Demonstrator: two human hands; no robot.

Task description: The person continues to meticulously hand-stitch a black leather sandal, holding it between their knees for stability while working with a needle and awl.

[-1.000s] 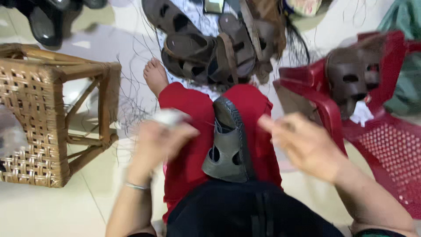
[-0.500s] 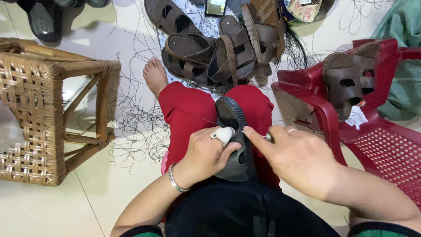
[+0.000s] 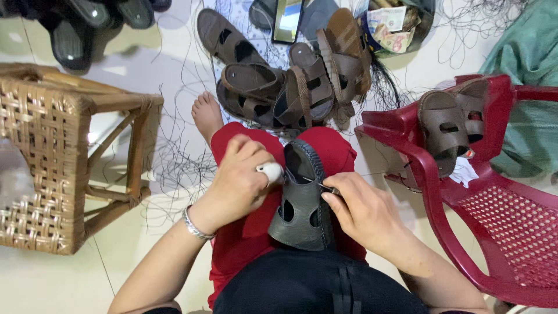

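A dark grey sandal (image 3: 302, 203) lies sole-down on my red-trousered lap (image 3: 244, 244), its toe pointing away from me. My left hand (image 3: 238, 183) grips the sandal's left edge, with a white cover on one finger (image 3: 271, 171). My right hand (image 3: 363, 212) rests on the sandal's right edge and pinches a thin needle with dark thread (image 3: 325, 186) at the stitched rim. A silver bangle (image 3: 195, 224) circles my left wrist. My bare foot (image 3: 206, 113) shows beyond the knee.
A pile of brown sandals (image 3: 290, 81) lies on the floor ahead, with loose black threads around. A red plastic chair (image 3: 494, 203) on the right holds two more sandals (image 3: 450, 125). A woven cane stool (image 3: 58, 157) stands on the left. A phone (image 3: 288, 20) lies at the top.
Both hands came together from apart and settled on the sandal. The left hand now grips its edge and the right hand holds the needle at the rim.
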